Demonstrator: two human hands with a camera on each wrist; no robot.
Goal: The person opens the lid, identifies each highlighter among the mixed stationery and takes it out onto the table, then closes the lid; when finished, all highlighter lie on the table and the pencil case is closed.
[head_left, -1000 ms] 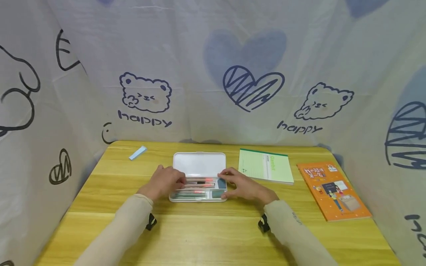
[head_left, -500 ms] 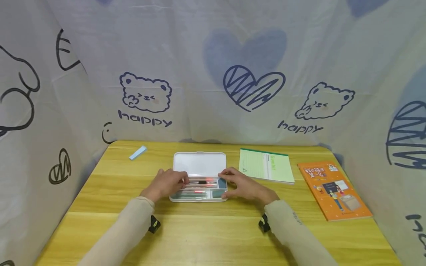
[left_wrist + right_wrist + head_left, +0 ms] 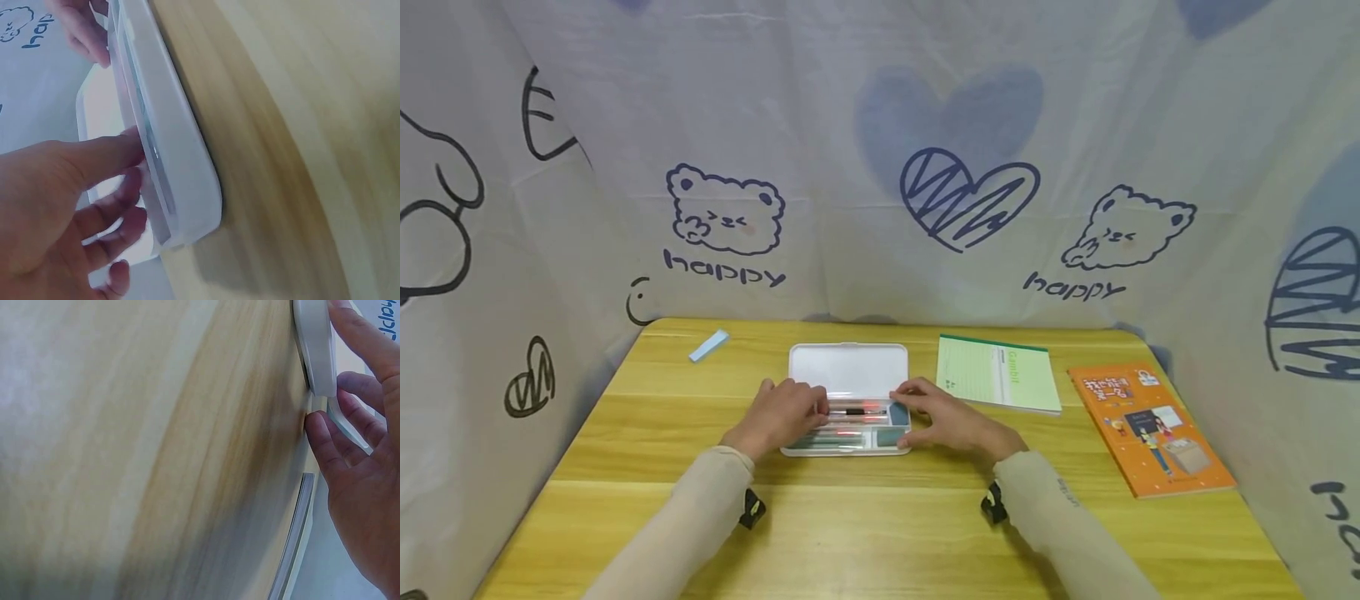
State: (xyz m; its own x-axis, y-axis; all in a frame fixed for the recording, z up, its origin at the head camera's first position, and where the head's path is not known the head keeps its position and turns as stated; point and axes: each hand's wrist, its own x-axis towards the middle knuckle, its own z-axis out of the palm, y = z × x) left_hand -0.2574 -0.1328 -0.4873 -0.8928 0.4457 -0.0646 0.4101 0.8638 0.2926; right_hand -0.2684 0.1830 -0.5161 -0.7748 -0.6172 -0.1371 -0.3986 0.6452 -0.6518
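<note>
A white pencil case (image 3: 848,369) lies on the table with its lid tipped back, several pens and pencils in its two compartments. My left hand (image 3: 781,412) reaches over its left end, thumb and fingertips curled down inside and pinching the near end of a pen with a black grip (image 3: 854,412) in the back compartment. In the left wrist view, the left thumb (image 3: 112,156) bends over the case's rim; the fingertips' contact is partly hidden. My right hand (image 3: 953,419) holds the case's right end between thumb and fingers, beside a dark blue-grey piece (image 3: 898,414).
A light blue strip (image 3: 709,345) lies at the back left of the wooden table (image 3: 850,533). Right of the case are a pale green notebook (image 3: 992,375) and an orange book (image 3: 1150,433). A printed white cloth (image 3: 842,208) hangs behind and at both sides.
My left hand has shifted slightly right along the case, and the black-gripped pen now lies straighter in the back compartment. The right hand keeps its place on the case.
</note>
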